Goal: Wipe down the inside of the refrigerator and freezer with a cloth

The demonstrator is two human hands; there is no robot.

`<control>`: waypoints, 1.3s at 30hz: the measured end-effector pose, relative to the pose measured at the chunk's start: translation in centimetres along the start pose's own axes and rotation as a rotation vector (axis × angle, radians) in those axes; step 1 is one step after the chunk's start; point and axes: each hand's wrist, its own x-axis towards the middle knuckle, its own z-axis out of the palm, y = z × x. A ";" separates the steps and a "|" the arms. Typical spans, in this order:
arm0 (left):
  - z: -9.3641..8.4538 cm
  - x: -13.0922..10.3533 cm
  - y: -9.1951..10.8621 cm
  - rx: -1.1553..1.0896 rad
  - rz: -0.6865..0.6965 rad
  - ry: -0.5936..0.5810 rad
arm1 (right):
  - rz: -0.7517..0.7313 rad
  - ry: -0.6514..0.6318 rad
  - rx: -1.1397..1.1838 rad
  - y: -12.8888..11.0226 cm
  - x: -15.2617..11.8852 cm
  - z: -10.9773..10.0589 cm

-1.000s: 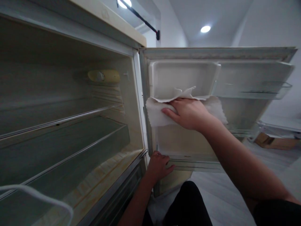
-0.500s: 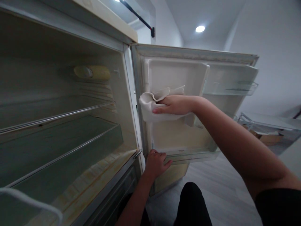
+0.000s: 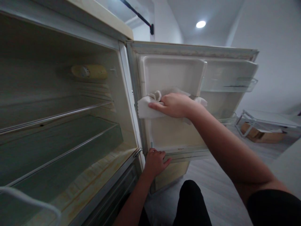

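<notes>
A white cloth [image 3: 150, 108] lies bunched under my right hand [image 3: 175, 105], pressed against the ledge across the inside of the refrigerator door [image 3: 174, 72]. The fingers of that hand are closed on the cloth, and their tips are partly hidden by its folds. One end of the cloth sticks out beyond my wrist. Lower down, my left hand [image 3: 156, 161] rests on the door's bottom shelf edge near the hinge side, with fingers spread and thumb apart. The door stands swung open.
To the left is the refrigerator interior with a glass shelf [image 3: 101, 138], a wire-edged shelf above it, and a yellowed lamp cover [image 3: 89, 72]. A white cord [image 3: 30, 201] crosses the lower left corner. A cardboard box [image 3: 263, 133] sits under a white rack at right.
My right hand has shifted slightly along the door ledge, and the cloth is bunched differently, with an end now showing past the wrist. My left hand stays at the shelf edge.
</notes>
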 end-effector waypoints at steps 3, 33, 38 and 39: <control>0.0 0.2 0.2 0.012 -0.018 -0.013 | -0.072 0.058 -0.041 -1.8 1.4 0.5; -0.2 0.3 0.6 -0.004 -0.033 -0.027 | 0.067 0.184 -0.097 -1.2 0.3 1.7; 0.0 0.4 0.5 0.007 -0.019 0.000 | 0.086 0.232 -0.073 -3.5 1.6 2.5; 0.0 0.4 0.4 0.010 -0.012 0.011 | 0.077 0.243 -0.080 -3.5 1.6 2.6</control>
